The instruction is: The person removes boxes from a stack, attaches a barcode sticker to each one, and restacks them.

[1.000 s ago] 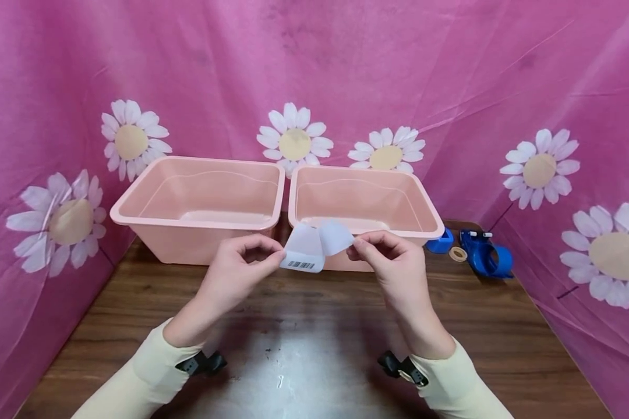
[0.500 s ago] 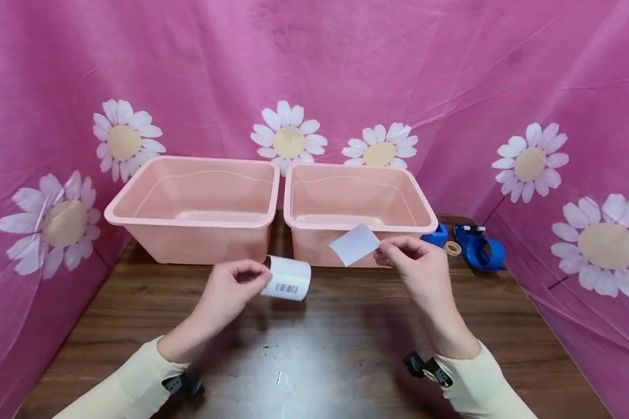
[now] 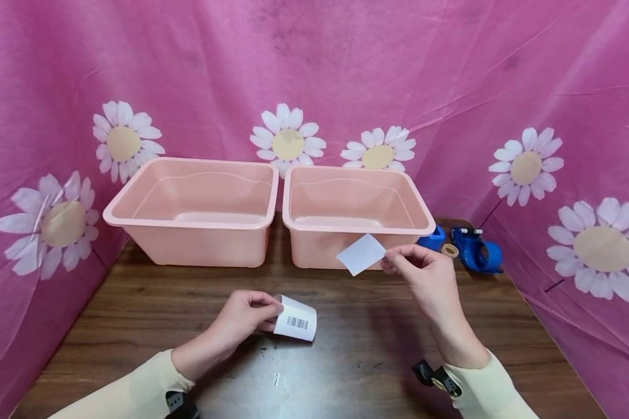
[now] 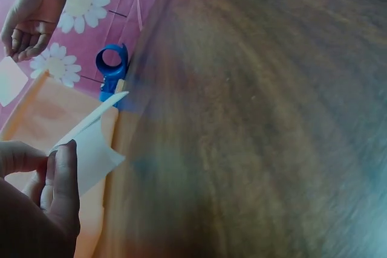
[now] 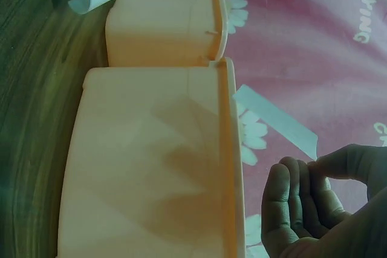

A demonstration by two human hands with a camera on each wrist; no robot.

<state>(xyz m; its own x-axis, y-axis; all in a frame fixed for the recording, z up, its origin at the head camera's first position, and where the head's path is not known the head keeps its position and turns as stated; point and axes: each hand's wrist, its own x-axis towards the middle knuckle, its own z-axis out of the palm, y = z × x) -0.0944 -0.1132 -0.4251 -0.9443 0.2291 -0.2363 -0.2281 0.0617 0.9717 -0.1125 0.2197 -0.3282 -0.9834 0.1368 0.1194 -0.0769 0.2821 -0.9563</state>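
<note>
Two pieces of white paper are held up, one in each hand: the left hand [image 3: 241,323] pinches the near edge of a curling barcode label [image 3: 296,320] low over the tabletop [image 3: 110,302], its fingers grasping lightly, while the right hand [image 3: 428,279] grips one corner of a plain slip [image 3: 361,254] between thumb and fingertips, in front of the right bin [image 3: 359,228]. To handle them well, a light pinch at the very margin should serve best, since a harder squeeze could crease such thin sheets or cover the barcode. The label bows towards a tube, so it probably wants flattening from one edge across; the two sheets are best held well apart, as they could cling if either is sticky, which I cannot tell. The tabletop is dark wood grain, glossy under a pale reflection, with a few small marks. The left bin [image 3: 188,224] stands beside its neighbour at the back; past them on the right lie a blue tape dispenser [image 3: 474,250], a small tan ring [image 3: 449,251] and another blue object [image 3: 432,238]. A pink curtain [image 3: 314,58] printed with daisies surrounds the far side and both flanks.
</note>
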